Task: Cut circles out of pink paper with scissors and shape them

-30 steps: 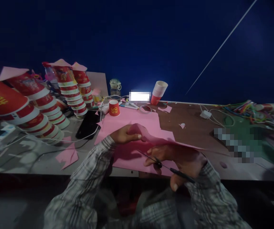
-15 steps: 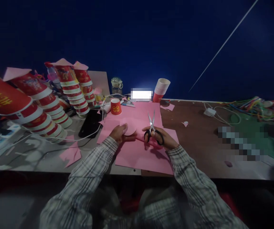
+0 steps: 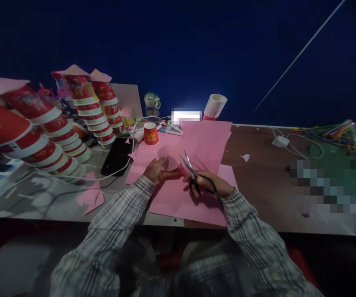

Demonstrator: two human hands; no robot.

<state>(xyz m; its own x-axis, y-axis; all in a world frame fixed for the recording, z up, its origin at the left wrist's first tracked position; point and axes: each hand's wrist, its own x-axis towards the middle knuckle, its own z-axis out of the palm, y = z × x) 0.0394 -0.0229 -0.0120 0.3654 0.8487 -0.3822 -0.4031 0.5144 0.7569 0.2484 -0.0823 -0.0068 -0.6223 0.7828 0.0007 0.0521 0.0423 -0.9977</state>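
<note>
Two hands: a left hand point(image 3: 157, 172) and a right hand point(image 3: 208, 185) are seen over a spread of pink sheets point(image 3: 193, 204), both in checked sleeves.
Left grip: a round pink cut-out point(image 3: 169, 163) is pinched between thumb and fingers, which are pressed together on its lower left edge.
Right grip: the black handles of the scissors point(image 3: 194, 175) are enclosed by the fingers, which are closed through the loops.
Scissors: the blades are held slightly parted and pointed up and left from the right grip; their tips are found just beside the cut-out's right edge, and contact cannot be told.
Cut-out: it is held just above the sheets, between the two grips and nearer the left one.
Beyond the left grip: a small red cup point(image 3: 150, 134) is set upside down at the far corner of the sheets.
Left of the left grip: a black phone point(image 3: 116, 157) is laid near, crossed by a white cable point(image 3: 120, 168); leaning stacks of red cups point(image 3: 86, 111) are ranged further out.
Nearer left: a pink scrap point(image 3: 90, 199) is left on the table point(image 3: 258, 185).
Beyond the right grip: a stack of pale cups point(image 3: 215, 106) is tipped at the far edge.
Far right of the right grip: a white charger point(image 3: 280, 141) is placed well apart.
</note>
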